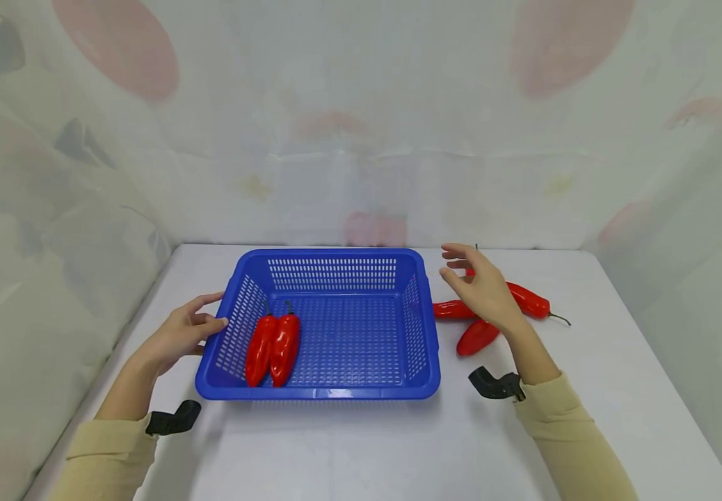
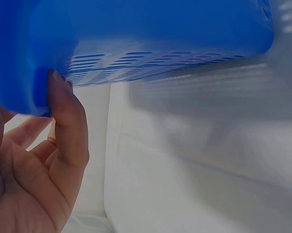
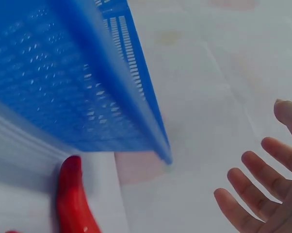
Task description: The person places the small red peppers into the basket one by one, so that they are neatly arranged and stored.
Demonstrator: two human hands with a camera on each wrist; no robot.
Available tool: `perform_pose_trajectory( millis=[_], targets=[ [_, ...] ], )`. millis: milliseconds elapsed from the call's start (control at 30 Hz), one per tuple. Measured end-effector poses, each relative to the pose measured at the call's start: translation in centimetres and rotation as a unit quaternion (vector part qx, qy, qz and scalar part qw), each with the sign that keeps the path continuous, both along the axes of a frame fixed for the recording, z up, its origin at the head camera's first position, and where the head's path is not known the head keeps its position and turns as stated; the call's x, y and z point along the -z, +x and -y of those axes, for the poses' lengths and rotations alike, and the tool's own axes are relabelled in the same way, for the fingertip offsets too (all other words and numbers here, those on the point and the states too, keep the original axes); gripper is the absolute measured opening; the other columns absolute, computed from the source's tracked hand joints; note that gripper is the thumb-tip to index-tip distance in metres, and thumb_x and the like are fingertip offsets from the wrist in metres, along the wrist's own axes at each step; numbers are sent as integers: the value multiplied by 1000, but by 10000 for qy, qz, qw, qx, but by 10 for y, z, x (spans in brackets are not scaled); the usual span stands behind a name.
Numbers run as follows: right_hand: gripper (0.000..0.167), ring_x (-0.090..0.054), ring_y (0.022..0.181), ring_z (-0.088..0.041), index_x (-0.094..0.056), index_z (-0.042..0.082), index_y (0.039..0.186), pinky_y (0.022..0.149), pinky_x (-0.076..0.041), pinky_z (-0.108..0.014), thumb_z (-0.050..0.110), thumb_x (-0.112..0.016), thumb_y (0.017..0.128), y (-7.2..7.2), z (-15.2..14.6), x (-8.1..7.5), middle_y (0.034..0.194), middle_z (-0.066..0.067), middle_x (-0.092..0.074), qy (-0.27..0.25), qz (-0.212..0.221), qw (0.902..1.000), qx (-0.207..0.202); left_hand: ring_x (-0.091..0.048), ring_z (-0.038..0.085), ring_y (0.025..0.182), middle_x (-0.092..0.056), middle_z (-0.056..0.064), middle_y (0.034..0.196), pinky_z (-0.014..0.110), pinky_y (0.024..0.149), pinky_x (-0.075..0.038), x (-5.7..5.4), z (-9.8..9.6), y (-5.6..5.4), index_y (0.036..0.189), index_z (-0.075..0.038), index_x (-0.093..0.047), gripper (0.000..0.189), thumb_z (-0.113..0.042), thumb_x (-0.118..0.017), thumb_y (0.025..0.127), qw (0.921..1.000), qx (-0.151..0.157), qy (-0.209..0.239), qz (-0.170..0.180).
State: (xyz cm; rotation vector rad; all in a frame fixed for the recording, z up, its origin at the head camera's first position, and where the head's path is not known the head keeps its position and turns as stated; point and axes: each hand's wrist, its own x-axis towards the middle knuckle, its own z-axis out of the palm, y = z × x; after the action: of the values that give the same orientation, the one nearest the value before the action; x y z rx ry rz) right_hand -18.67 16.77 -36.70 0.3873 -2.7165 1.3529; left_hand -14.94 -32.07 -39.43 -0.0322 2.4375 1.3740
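Observation:
My left hand (image 1: 173, 334) grips the left rim of a blue plastic basket (image 1: 317, 394), thumb over the rim and fingers beneath it. In the left wrist view, fingertips (image 2: 58, 97) press under the basket's lip. Inside the basket, at its left side, two red peppers (image 1: 286, 348) lie side by side, stems toward the back. My right hand (image 1: 483, 289) hovers with spread, slightly bent fingers just right of the basket, holding nothing. Under and beside it are several more red peppers (image 1: 530, 300), partly hidden by the hand. The right wrist view shows one pepper (image 3: 73, 199) near the basket wall.
A white table (image 1: 348, 452) carries everything. Pale patterned sheeting (image 1: 348, 125) hangs behind and along both sides. Small black camera mounts (image 1: 176, 419) are strapped at both wrists, over beige sleeves (image 1: 576, 438).

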Motion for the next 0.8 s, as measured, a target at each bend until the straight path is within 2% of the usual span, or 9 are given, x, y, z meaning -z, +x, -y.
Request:
perform_pose_trajectory(
  millis=[167, 200, 400, 433, 500, 633, 700, 733, 800],
  targets=[
    [50, -48, 118, -28, -41, 18, 137, 93, -46, -48, 34, -54, 92, 7, -14, 11, 132, -9, -48, -310, 7, 9987, 409, -65, 25, 80, -58, 21, 98, 43, 71, -56, 1, 0, -1, 148, -13, -15, 70, -25, -55, 93, 10000, -38, -44, -19],
    [52, -48, 118, -25, -41, 19, 137, 91, -48, -43, 36, -56, 90, 5, -20, 21, 133, -7, -48, -532, -43, 9976, 434, -65, 25, 80, -58, 22, 98, 43, 71, -56, 1, 0, -1, 148, -13, -15, 70, -25, -56, 92, 10000, -36, -47, -19],
    [55, -44, 122, -28, -38, 19, 139, 90, -49, -46, 41, -53, 91, 14, -37, 38, 137, -7, -44, -695, 188, 9931, 931, -65, 25, 80, -58, 22, 97, 44, 72, -56, 0, -1, 0, 148, -13, -15, 70, -25, -56, 92, 10000, -18, -7, -2],
    [55, -44, 122, -29, -36, 22, 140, 88, -49, -49, 43, -51, 91, 10, -43, 48, 138, -5, -43, -476, 182, 9927, 1089, -65, 25, 80, -58, 22, 97, 44, 72, -56, 0, -1, 0, 148, -13, -15, 70, -25, -56, 92, 10000, -17, -2, 0],
    [56, -45, 122, -26, -34, 27, 141, 80, -53, -47, 45, -51, 90, 3, -59, 73, 138, -1, -43, -374, 98, 9913, 1261, -65, 25, 80, -58, 21, 98, 44, 72, -56, 0, -1, -1, 148, -13, -14, 70, -24, -55, 93, 10000, -16, -3, 12],
    [58, -47, 120, -23, -32, 32, 141, 74, -55, -41, 47, -52, 89, 2, -76, 99, 139, 1, -43, -410, 145, 9860, 1610, -65, 24, 80, -59, 21, 98, 44, 72, -56, -1, 0, -1, 148, -12, -14, 70, -24, -55, 93, 10000, 6, 26, 17],
    [58, -47, 119, -29, -32, 27, 142, 80, -53, -45, 46, -51, 90, 17, -71, 83, 138, -8, -43, -510, 378, 9837, 1685, -65, 25, 81, -59, 21, 99, 44, 72, -56, -1, 0, 0, 148, -12, -13, 70, -24, -54, 93, 10000, 21, 45, 11],
    [58, -47, 119, -31, -33, 26, 141, 82, -53, -44, 46, -52, 90, 19, -72, 84, 137, -9, -43, -579, 436, 9819, 1751, -65, 25, 81, -59, 22, 99, 44, 72, -56, -1, 0, 0, 148, -12, -13, 70, -24, -55, 93, 10000, 24, 45, 8],
    [59, -49, 117, -31, -33, 27, 141, 76, -55, -38, 49, -51, 89, 19, -79, 95, 136, -10, -44, -516, 419, 9800, 1877, -65, 24, 81, -59, 22, 99, 44, 71, -56, -1, 0, 0, 148, -12, -13, 71, -25, -55, 93, 10000, 24, 20, -6]
  ],
)
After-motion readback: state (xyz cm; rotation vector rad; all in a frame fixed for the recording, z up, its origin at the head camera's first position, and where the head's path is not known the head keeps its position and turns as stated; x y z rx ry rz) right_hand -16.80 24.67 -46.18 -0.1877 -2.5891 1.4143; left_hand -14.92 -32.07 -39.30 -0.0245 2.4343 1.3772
